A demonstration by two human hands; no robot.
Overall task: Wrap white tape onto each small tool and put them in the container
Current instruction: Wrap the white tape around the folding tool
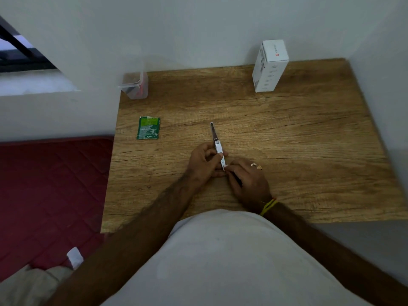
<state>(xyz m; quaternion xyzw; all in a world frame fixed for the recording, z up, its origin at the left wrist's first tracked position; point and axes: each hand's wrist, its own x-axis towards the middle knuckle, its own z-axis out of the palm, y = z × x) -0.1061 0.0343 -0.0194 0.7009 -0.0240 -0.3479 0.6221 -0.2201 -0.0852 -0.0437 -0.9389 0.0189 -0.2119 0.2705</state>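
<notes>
Step in hand: you look to be winding white tape (223, 161) round the handle of a small tool (217, 145), low over the wooden table (287, 133).
Doing it well: keep the tape taut, overlap each turn, and turn the tool with your left hand rather than chasing it with your right. Keep the metal tip pointed away from you.
Left hand (204, 161): fingers curled round the tool's handle, thumb on the taped part, gripping it.
Right hand (245, 177): fingertips pinched at the tape's lower end, by the handle's base; whether you hold a roll beneath, I cannot tell.
Tool: near the table's middle, tip toward the wall, its handle partly white.
Container (134, 86): clear tub at the far left corner, well apart from your hands, some items already inside.
Also there: green packet (148, 128) lying flat; white box (270, 66) upright at the far right.
</notes>
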